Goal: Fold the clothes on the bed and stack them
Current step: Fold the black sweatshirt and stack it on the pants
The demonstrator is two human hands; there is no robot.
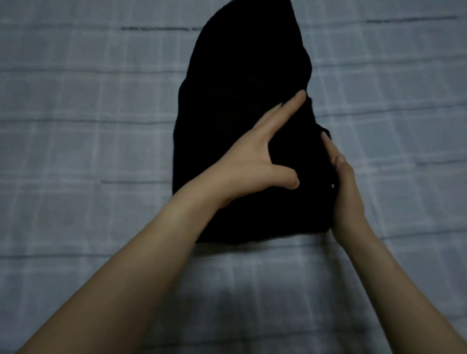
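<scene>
Now the black garment (pixel 230 121) runs lengthwise up-frame; left hand (pixel 258 156) presses it, spread flat; right hand (pixel 344 190) touches its right edge, grip unclear.

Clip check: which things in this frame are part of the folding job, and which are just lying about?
In the job: black garment, lying on the bed; left hand, pressing flat on it; right hand, straight fingers against its right edge.
Just there: checked bedsheet, only the surface underneath.
</scene>
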